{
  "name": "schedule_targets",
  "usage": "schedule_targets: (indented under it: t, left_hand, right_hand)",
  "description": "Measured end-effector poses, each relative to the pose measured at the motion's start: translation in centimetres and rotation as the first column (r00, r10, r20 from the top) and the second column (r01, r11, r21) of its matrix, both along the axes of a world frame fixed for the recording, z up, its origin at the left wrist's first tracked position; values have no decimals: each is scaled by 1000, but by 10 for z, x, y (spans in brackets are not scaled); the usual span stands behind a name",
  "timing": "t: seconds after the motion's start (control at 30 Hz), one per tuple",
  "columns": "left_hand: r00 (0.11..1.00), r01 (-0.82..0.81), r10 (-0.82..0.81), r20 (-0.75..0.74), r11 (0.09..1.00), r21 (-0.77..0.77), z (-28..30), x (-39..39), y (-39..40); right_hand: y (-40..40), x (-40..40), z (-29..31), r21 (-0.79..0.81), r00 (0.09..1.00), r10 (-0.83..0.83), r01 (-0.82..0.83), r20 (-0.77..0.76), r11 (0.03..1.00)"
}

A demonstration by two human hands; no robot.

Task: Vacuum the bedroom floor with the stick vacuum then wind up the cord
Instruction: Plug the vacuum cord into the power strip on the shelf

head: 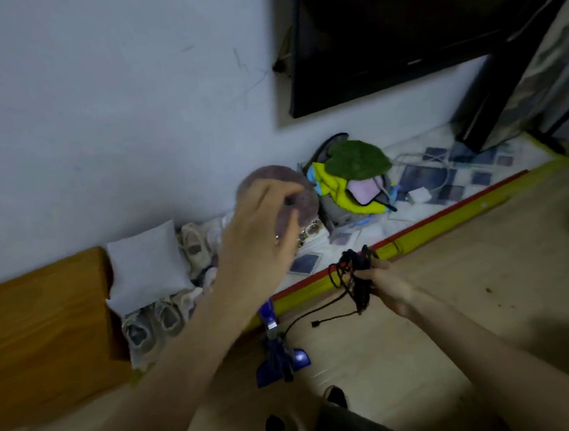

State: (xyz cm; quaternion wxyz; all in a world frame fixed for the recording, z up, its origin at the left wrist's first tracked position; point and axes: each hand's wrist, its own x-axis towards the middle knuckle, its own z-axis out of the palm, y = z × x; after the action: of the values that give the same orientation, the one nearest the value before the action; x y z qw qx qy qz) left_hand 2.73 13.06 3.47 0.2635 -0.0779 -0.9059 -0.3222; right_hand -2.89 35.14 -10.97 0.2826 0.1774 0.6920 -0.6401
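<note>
Black cord (352, 280): soft, light and floppy; your right hand (383, 284) holds its loops bunched.
Loose end: dangles just below that hand.
Left hand (261, 238): raised, pinching something small and dark, maybe the cord.
Best hold: around the middle of the loops.
Blue vacuum (277, 350): on the floor below your left hand.

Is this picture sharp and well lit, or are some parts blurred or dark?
Head view: dim, bluish light; the left hand is motion-blurred, the right hand gripping the cord is sharper; soft shadows darken the floor at right; wide-angle distortion bends the edges.
</note>
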Motion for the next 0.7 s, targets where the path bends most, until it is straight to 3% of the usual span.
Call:
schedule_targets:
  t: [0.07,0.1,0.13,0.2,0.27,0.4,0.5,0.6,0.7]
  left_hand:
    - [982,139,-162,94,968,210,-12,-1,40]
    - [950,126,-210,232,935,332,-24,-2,56]
    - [864,63,-265,428,901,429,-38,-3,72]
    - [562,-89,-301,771,904,418,-69,-12,97]
    - [377,-133,-277,884,928,347,-90,-22,116]
    - [341,-439,-331,880,772,461,-111,-46,143]
    - [399,-481,-309,863,731,484,-126,-54,144]
    - [463,-544,-256,849,673,500,-137,-71,160]
    - [490,-620,-246,836,576,533,-141,-93,166]
  right_hand:
    - [10,18,6,-19,1000,-4,4,-13,1000]
    - [13,25,10,-27,1000,8,-9,-20,1000]
    - [16,32,13,-28,999,22,-23,-33,999]
    - [20,42,17,1,994,83,-84,-63,997]
    - [21,49,24,37,984,159,-156,-86,987]
    - [32,46,32,83,963,243,-234,-120,969]
    - [34,44,30,130,958,238,-219,-162,967]
    - [56,30,15,76,967,186,-175,-175,982]
    - [77,14,-3,59,971,203,-197,-127,979]
